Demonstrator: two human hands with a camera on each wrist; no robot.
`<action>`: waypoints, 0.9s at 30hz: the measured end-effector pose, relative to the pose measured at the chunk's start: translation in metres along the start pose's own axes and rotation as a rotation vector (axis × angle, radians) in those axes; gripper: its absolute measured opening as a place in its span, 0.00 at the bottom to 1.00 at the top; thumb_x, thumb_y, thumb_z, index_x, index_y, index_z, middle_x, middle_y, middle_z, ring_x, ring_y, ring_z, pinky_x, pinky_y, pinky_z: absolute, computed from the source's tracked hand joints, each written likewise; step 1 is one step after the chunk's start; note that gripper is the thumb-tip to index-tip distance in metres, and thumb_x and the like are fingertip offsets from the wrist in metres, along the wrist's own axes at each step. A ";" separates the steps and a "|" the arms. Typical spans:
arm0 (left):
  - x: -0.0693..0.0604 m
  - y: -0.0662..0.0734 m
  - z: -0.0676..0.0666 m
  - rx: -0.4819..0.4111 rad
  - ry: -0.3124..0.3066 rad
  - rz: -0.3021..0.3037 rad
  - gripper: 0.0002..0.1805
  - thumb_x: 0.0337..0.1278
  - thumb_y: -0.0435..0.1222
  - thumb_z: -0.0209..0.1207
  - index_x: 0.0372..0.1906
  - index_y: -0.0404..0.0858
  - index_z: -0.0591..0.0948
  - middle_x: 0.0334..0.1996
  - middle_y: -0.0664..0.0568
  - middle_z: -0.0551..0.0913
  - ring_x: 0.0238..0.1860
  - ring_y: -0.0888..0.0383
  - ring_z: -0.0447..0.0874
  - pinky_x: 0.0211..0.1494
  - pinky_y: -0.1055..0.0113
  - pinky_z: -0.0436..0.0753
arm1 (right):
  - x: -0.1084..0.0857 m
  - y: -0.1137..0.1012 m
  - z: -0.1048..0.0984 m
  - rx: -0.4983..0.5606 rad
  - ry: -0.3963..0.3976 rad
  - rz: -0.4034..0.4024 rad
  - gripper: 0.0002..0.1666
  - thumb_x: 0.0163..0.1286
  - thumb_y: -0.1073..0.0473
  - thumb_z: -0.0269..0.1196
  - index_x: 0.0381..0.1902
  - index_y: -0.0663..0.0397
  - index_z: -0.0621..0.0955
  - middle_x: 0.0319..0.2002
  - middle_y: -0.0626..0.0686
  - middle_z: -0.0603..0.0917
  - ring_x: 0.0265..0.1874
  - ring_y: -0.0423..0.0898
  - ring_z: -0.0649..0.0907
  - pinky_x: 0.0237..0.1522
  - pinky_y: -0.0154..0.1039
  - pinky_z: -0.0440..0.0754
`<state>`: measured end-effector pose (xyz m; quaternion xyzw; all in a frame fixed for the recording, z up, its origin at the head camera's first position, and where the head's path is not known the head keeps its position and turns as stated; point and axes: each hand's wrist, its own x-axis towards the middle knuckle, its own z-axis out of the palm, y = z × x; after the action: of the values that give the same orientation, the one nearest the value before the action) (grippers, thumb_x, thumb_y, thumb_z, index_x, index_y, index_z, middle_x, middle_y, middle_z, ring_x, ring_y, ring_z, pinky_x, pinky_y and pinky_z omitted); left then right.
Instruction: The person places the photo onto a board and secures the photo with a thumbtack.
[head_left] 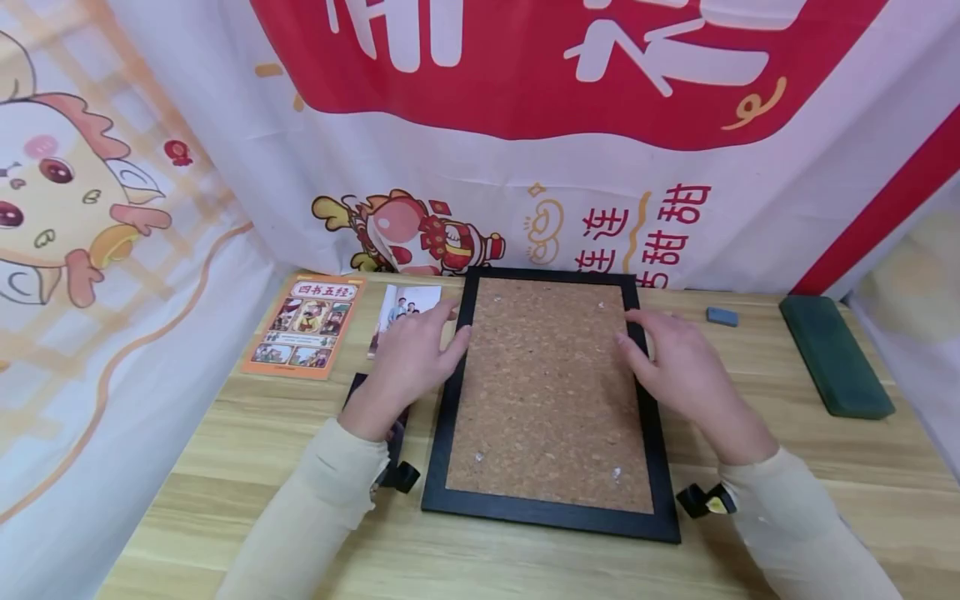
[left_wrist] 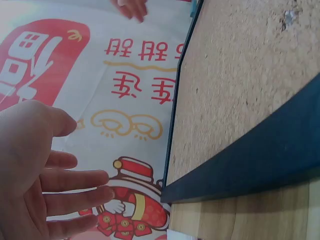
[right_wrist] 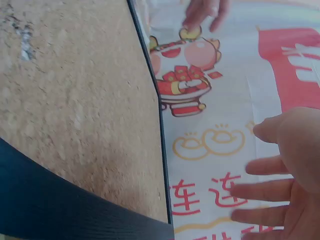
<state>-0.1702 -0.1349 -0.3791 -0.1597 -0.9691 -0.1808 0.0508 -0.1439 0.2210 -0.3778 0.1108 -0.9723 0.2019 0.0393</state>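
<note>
A cork board in a black frame lies on the wooden table, with small silvery spots near its corners. My left hand is over the frame's left edge, fingers apart and relaxed; my right hand is at the right edge in the same way. In the left wrist view, the left hand has spread fingers with nothing between them, beside the black frame. The right wrist view has the right hand with loose, empty fingers near the cork. Whether either hand touches the frame, I cannot tell.
An orange comic-style booklet and a photo card lie at the left. A dark item is partly under the left wrist. At the right are a small blue block and a dark green case. A printed cloth hangs behind.
</note>
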 end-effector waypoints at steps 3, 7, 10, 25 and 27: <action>0.001 -0.005 0.000 -0.025 0.016 -0.025 0.28 0.81 0.51 0.56 0.73 0.39 0.78 0.59 0.44 0.90 0.55 0.44 0.90 0.55 0.47 0.88 | 0.002 0.004 -0.001 0.032 -0.029 0.040 0.30 0.86 0.44 0.57 0.70 0.62 0.79 0.69 0.70 0.81 0.70 0.70 0.79 0.71 0.71 0.74; 0.002 -0.013 0.000 -0.043 0.029 -0.040 0.26 0.80 0.49 0.57 0.71 0.38 0.80 0.56 0.44 0.90 0.51 0.46 0.90 0.52 0.48 0.88 | 0.005 0.011 0.000 0.068 -0.035 0.065 0.28 0.86 0.46 0.58 0.68 0.61 0.81 0.67 0.69 0.83 0.67 0.68 0.82 0.68 0.70 0.77; 0.004 -0.018 -0.001 -0.049 0.019 -0.061 0.26 0.80 0.48 0.57 0.70 0.37 0.80 0.56 0.43 0.89 0.52 0.45 0.88 0.54 0.47 0.87 | 0.008 0.019 0.002 0.104 -0.031 0.084 0.28 0.86 0.46 0.57 0.68 0.61 0.81 0.66 0.68 0.83 0.65 0.67 0.82 0.65 0.69 0.80; 0.014 -0.057 -0.001 -0.202 -0.071 -0.229 0.26 0.79 0.45 0.56 0.69 0.33 0.79 0.59 0.39 0.84 0.58 0.42 0.83 0.63 0.44 0.82 | 0.023 0.065 0.008 0.235 0.034 0.134 0.24 0.86 0.49 0.56 0.64 0.61 0.82 0.56 0.66 0.87 0.52 0.61 0.84 0.56 0.61 0.83; 0.016 -0.063 -0.001 -0.221 -0.092 -0.263 0.26 0.79 0.45 0.56 0.70 0.33 0.78 0.60 0.39 0.83 0.58 0.42 0.82 0.65 0.43 0.81 | 0.025 0.072 0.011 0.239 0.036 0.139 0.23 0.86 0.49 0.56 0.64 0.61 0.82 0.55 0.66 0.88 0.51 0.60 0.84 0.54 0.59 0.82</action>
<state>-0.2055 -0.1862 -0.3970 -0.0442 -0.9572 -0.2837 -0.0356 -0.1855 0.2762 -0.4127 0.0435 -0.9459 0.3202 0.0291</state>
